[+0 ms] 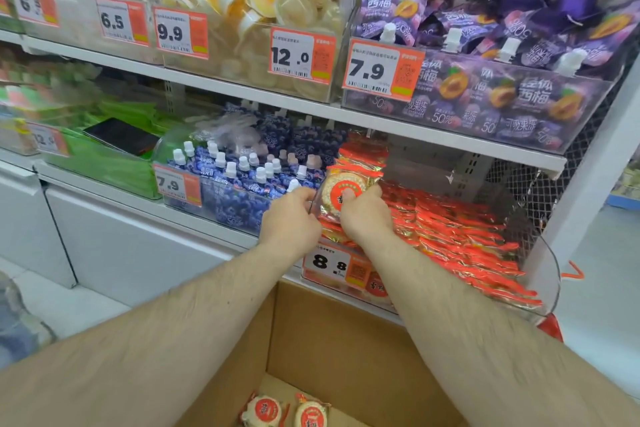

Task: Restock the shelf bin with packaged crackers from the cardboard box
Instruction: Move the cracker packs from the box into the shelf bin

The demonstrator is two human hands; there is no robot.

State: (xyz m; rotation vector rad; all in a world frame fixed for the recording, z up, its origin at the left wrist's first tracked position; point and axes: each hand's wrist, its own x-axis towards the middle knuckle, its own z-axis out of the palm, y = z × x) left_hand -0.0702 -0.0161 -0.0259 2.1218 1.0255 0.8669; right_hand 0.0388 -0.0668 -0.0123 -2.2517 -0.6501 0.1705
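You are pinching a cracker pack (341, 192) upright with both hands, left hand (289, 218) and right hand (365, 215); it risks toppling out over the shelf bin (543, 263) front edge.

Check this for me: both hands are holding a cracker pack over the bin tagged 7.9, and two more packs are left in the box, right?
Nearly. The head view shows the left hand and right hand holding the cracker pack over the bin whose tag reads 8.8, not 7.9. Two packs do lie in the box.
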